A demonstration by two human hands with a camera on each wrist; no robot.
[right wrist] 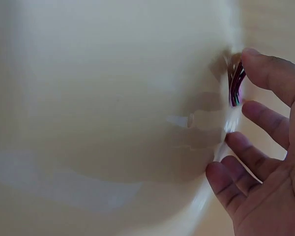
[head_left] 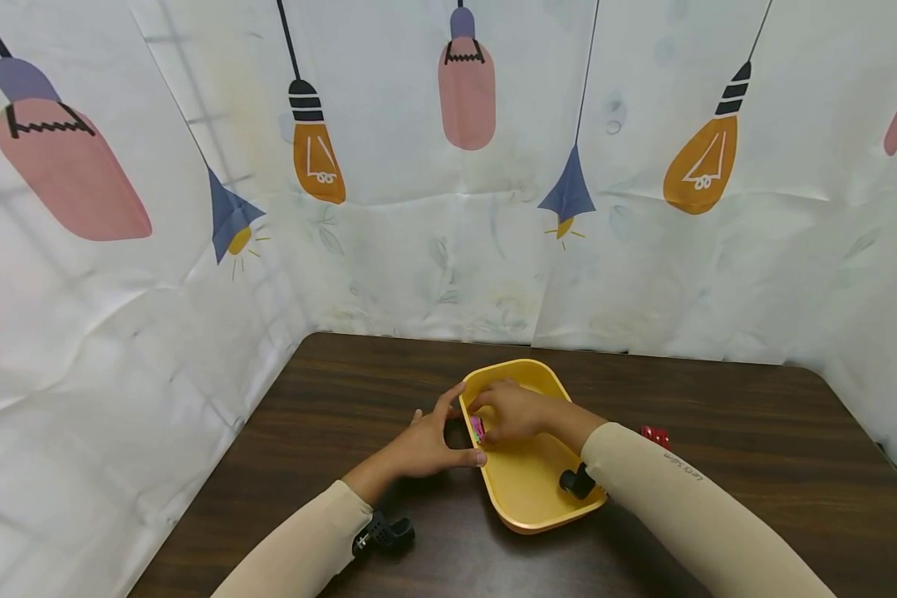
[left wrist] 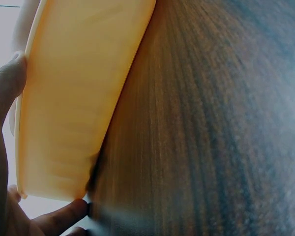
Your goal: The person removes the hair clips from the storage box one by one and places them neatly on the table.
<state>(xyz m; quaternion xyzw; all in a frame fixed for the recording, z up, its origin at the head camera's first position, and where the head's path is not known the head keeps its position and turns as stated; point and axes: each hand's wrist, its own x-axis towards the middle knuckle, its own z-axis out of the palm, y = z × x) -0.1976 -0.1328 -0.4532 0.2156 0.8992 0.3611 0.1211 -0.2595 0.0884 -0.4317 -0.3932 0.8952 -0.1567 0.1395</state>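
Note:
A yellow plastic tray (head_left: 526, 486) stands on the dark wooden table. My left hand (head_left: 428, 440) holds its left side, thumb over the rim and index fingertip at the far left corner. The left wrist view shows the tray's outer wall (left wrist: 83, 98) beside the thumb. Inside the tray, my right hand (head_left: 519, 411) pinches a small pink hair clip (head_left: 477, 428) against the left wall. Dark curved teeth of the clip (right wrist: 236, 88) show between thumb and index finger in the right wrist view; the other fingers are bent and hold nothing.
A small red clip-like thing (head_left: 655, 436) lies on the table (head_left: 762, 448) to the right of the tray, partly behind the right sleeve (head_left: 680, 490). Behind the table hangs a white curtain (head_left: 419, 249) printed with lamps. A black wrist camera (head_left: 577, 482) overlaps the tray's right side.

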